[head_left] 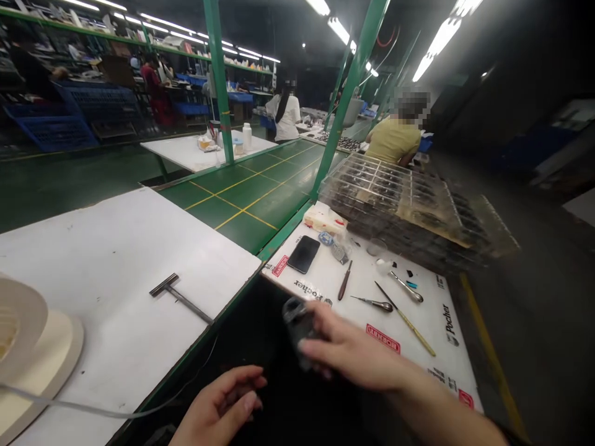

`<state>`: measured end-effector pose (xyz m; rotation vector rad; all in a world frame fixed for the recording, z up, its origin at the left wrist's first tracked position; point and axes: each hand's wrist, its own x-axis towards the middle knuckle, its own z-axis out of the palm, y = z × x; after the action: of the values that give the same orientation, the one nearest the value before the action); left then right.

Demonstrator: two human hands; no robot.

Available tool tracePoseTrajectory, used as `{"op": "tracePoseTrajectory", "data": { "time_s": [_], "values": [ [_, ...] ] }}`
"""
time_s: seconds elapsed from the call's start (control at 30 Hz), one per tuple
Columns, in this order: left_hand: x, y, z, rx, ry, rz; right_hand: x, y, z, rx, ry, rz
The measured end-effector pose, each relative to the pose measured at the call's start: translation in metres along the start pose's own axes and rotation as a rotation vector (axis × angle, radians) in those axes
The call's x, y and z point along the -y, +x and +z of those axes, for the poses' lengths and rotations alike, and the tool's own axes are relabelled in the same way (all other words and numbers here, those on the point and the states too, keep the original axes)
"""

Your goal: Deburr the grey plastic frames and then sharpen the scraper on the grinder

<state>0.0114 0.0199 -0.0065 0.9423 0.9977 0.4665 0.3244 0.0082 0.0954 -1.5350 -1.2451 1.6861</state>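
Note:
My right hand grips a dark, blurred part with thumb and fingers, over the dark gap in front of the small worktable. Lower and to the left is my left hand, its fingers curled but apart, with nothing between them. Beyond my right hand, a phone, a brown-handled tool, a metal-handled pick, a thin brush and a metal tool lie on the white printed table sheet.
A T-shaped metal tool lies on the white left table, near a round cream object. Clear compartment trays stand behind the worktable. Green posts rise by the green conveyor. Several people are farther back.

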Motion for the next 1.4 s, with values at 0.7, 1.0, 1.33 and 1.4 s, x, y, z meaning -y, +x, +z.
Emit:
{"op": "tracePoseTrajectory", "data": {
  "time_s": [0.7,1.0,1.33,1.4],
  "values": [
    [0.004,-0.026,-0.006,-0.160,-0.395,-0.031,-0.043,0.044,-0.019,-0.742,-0.568,0.115],
    [0.019,-0.039,-0.017,-0.162,-0.418,-0.047,-0.053,0.072,-0.090,-0.979,-0.792,0.495],
    [0.003,-0.043,-0.006,-0.193,-0.496,-0.055,-0.050,0.023,-0.069,-1.037,-0.427,0.134],
    [-0.004,-0.043,-0.001,-0.157,-0.552,-0.034,-0.050,0.010,-0.043,-0.871,-0.305,0.007]
  ]
}}
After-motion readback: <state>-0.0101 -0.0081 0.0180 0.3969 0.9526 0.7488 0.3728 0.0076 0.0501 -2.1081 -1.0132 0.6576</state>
